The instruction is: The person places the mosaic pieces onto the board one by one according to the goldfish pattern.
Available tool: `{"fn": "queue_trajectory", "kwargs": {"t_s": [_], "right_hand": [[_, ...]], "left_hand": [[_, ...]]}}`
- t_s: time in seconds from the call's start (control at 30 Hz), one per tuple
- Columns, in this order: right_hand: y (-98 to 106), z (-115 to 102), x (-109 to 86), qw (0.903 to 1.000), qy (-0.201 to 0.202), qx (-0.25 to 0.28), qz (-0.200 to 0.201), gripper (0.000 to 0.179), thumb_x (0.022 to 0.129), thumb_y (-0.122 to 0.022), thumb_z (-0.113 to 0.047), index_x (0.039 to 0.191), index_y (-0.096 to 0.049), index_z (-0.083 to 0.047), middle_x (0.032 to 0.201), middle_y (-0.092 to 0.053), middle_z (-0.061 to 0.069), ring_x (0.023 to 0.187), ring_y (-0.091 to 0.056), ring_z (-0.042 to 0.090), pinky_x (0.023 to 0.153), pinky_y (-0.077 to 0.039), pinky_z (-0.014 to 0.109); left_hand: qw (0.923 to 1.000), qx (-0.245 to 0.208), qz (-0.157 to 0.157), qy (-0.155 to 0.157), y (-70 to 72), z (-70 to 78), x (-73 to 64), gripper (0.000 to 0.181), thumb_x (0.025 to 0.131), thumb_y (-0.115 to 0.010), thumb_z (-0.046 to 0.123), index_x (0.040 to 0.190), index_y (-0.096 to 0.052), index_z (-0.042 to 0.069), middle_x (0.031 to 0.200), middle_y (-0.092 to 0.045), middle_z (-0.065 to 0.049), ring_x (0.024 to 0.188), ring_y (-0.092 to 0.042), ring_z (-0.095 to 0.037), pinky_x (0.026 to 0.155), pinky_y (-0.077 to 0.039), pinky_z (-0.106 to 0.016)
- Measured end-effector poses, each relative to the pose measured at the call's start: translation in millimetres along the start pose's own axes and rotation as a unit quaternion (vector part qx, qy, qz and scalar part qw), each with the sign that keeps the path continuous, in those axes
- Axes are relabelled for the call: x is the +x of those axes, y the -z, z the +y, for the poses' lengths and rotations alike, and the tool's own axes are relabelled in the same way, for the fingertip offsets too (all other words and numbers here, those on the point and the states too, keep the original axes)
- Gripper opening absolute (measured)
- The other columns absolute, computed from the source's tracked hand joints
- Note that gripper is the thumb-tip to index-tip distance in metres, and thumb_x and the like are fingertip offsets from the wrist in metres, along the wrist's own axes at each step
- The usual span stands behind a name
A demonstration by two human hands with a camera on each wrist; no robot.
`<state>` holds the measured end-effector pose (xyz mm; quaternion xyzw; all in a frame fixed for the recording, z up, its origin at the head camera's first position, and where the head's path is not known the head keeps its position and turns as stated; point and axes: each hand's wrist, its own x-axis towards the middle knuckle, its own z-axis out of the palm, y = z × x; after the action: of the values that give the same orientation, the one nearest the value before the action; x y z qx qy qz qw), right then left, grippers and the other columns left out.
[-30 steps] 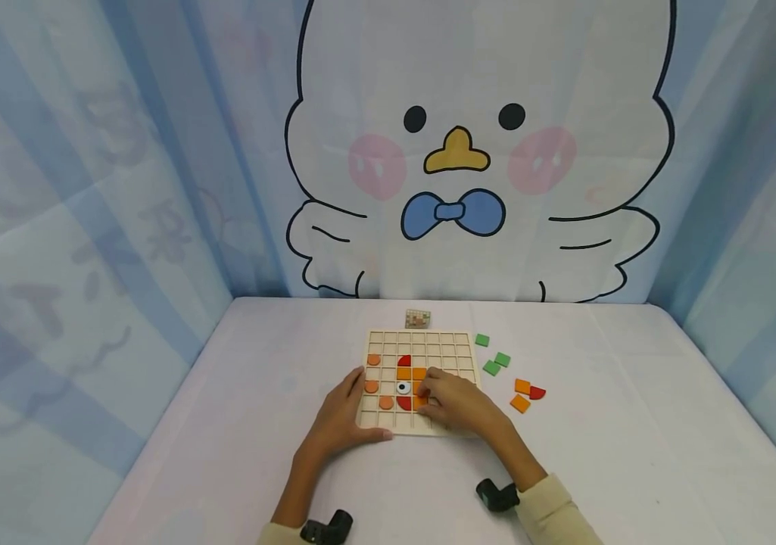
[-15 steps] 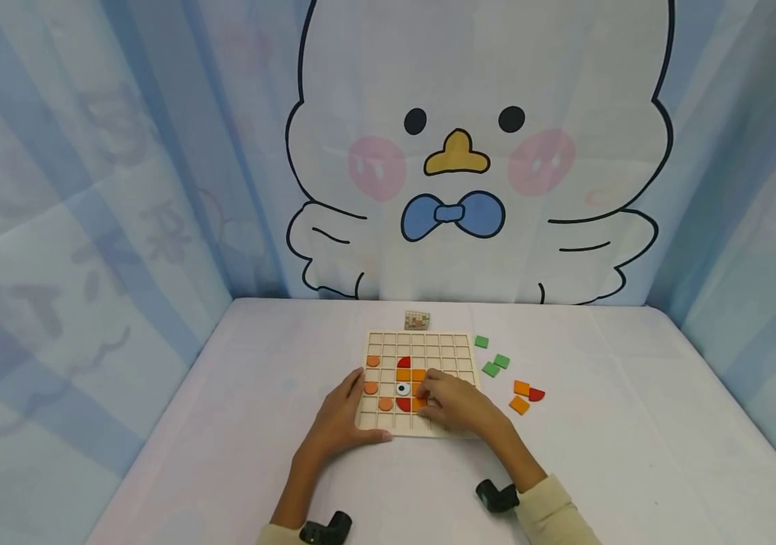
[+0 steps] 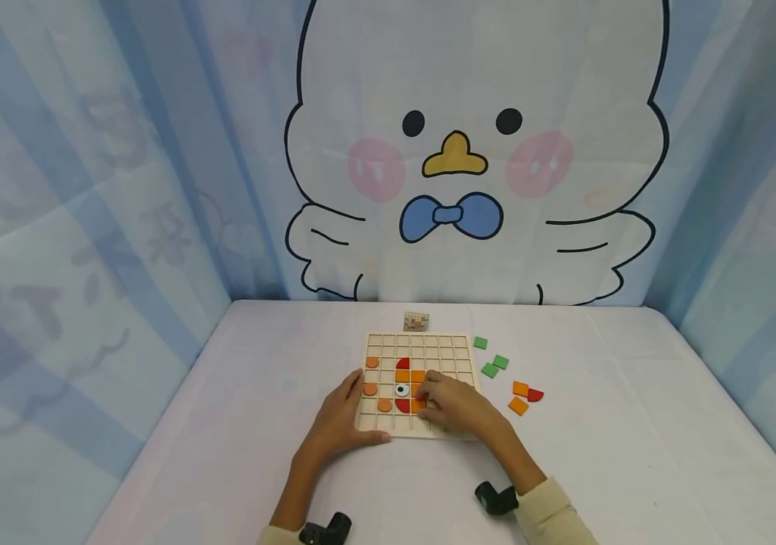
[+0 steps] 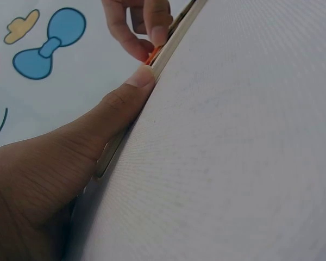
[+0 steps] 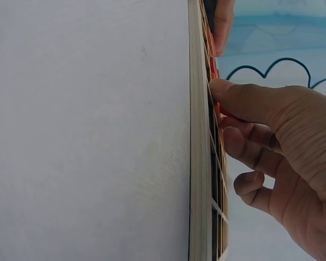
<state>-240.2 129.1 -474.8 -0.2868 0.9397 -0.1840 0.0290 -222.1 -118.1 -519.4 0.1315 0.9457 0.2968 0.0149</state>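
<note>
Brace the grid board [image 3: 432, 353] firmly: your left hand [image 3: 340, 420], spread wide, spans its 8 o'clock corner. Your right hand [image 3: 459, 403] pinches narrowly at the orange square tile [image 3: 417, 406], 4 o'clock from the eye disc [image 3: 402, 390]; best press evenly.

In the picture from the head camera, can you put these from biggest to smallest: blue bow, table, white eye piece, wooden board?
From largest to smallest, as they look there:
1. table
2. wooden board
3. blue bow
4. white eye piece
</note>
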Motion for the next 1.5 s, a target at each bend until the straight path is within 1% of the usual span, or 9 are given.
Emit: {"fn": "queue_trajectory", "kwargs": {"t_s": [0.23,0.4,0.53,0.63,0.7,0.87,1.1,1.3,1.5], "right_hand": [[1,-1,-3.5,1.0,0.001,-0.001,0.001,0.025,0.088,-0.073,-0.031,0.107,-0.071,-0.014,0.106,-0.059,-0.004,0.088,-0.056,0.009,0.087,-0.055,0.03],[5,-1,-4.7,0.9999,-0.004,0.004,0.008,0.025,0.088,-0.073,-0.029,0.108,-0.072,-0.014,0.106,-0.059,-0.004,0.089,-0.057,0.01,0.087,-0.055,0.031],[8,-1,-8.5,0.9993,-0.025,0.025,0.007,0.025,0.088,-0.074,-0.027,0.108,-0.072,-0.014,0.107,-0.06,-0.005,0.09,-0.058,0.01,0.085,-0.055,0.031],[10,2,-12.2,0.9987,-0.034,0.037,0.012,0.023,0.088,-0.073,-0.024,0.107,-0.071,-0.012,0.107,-0.06,-0.005,0.089,-0.058,0.009,0.083,-0.055,0.031],[12,5,-14.6,0.9988,-0.031,0.034,0.018,0.023,0.088,-0.074,-0.023,0.107,-0.071,-0.011,0.106,-0.06,-0.004,0.087,-0.057,0.009,0.081,-0.055,0.029],[18,15,-20.0,0.9986,-0.032,0.018,0.039,0.022,0.087,-0.075,-0.022,0.105,-0.072,-0.01,0.104,-0.061,-0.003,0.084,-0.056,0.008,0.078,-0.055,0.027],[23,34,-31.0,0.9965,-0.073,0.017,0.037,0.021,0.087,-0.075,-0.022,0.105,-0.071,-0.011,0.102,-0.061,-0.004,0.083,-0.053,0.008,0.076,-0.053,0.026],[32,51,-45.6,0.9947,-0.081,0.005,0.063,0.02,0.086,-0.075,-0.016,0.103,-0.071,-0.008,0.1,-0.062,-0.001,0.081,-0.053,0.009,0.072,-0.051,0.027],[40,68,-59.9,0.9895,-0.125,-0.017,0.07,0.019,0.084,-0.076,-0.013,0.101,-0.071,-0.006,0.096,-0.06,0.001,0.082,-0.055,0.013,0.075,-0.053,0.033]], "left_hand": [[1.0,-0.001,-0.001,0.002,1.3,1.3,-1.4,0.123,0.064,-0.078,0.07,0.155,-0.025,0.007,0.162,-0.022,-0.009,0.144,-0.031,-0.032,0.115,-0.033,-0.05],[1.0,0.004,0.001,0.003,0.4,0.7,-0.8,0.124,0.063,-0.077,0.072,0.155,-0.024,0.008,0.162,-0.022,-0.009,0.145,-0.031,-0.031,0.116,-0.033,-0.049],[1.0,0.0,0.002,0.003,-1.2,-0.3,-0.8,0.124,0.063,-0.077,0.072,0.155,-0.025,0.007,0.162,-0.022,-0.009,0.144,-0.031,-0.032,0.115,-0.033,-0.05],[1.0,-0.001,0.002,0.001,-2.8,-1.4,-1.1,0.124,0.064,-0.076,0.072,0.155,-0.025,0.007,0.162,-0.022,-0.01,0.144,-0.032,-0.032,0.115,-0.034,-0.051],[1.0,-0.003,0.002,0.001,-3.4,-1.7,-1.6,0.124,0.064,-0.076,0.072,0.155,-0.025,0.007,0.162,-0.022,-0.01,0.144,-0.032,-0.032,0.115,-0.033,-0.05],[0.9999,-0.014,0.004,-0.001,-2.3,-0.6,-2.7,0.123,0.064,-0.078,0.07,0.155,-0.025,0.006,0.162,-0.022,-0.01,0.144,-0.032,-0.032,0.116,-0.033,-0.05],[0.9999,-0.007,0.007,-0.005,-0.3,-0.1,-1.8,0.122,0.065,-0.078,0.069,0.155,-0.025,0.005,0.162,-0.022,-0.01,0.143,-0.032,-0.032,0.115,-0.033,-0.051],[0.9999,-0.009,0.006,-0.002,1.0,-0.2,-1.1,0.123,0.064,-0.078,0.069,0.155,-0.025,0.005,0.162,-0.022,-0.011,0.143,-0.033,-0.032,0.115,-0.033,-0.051],[0.9999,-0.013,0.004,-0.003,0.7,0.8,-1.2,0.124,0.064,-0.078,0.069,0.155,-0.024,0.005,0.162,-0.021,-0.011,0.143,-0.032,-0.033,0.115,-0.033,-0.051]]}}
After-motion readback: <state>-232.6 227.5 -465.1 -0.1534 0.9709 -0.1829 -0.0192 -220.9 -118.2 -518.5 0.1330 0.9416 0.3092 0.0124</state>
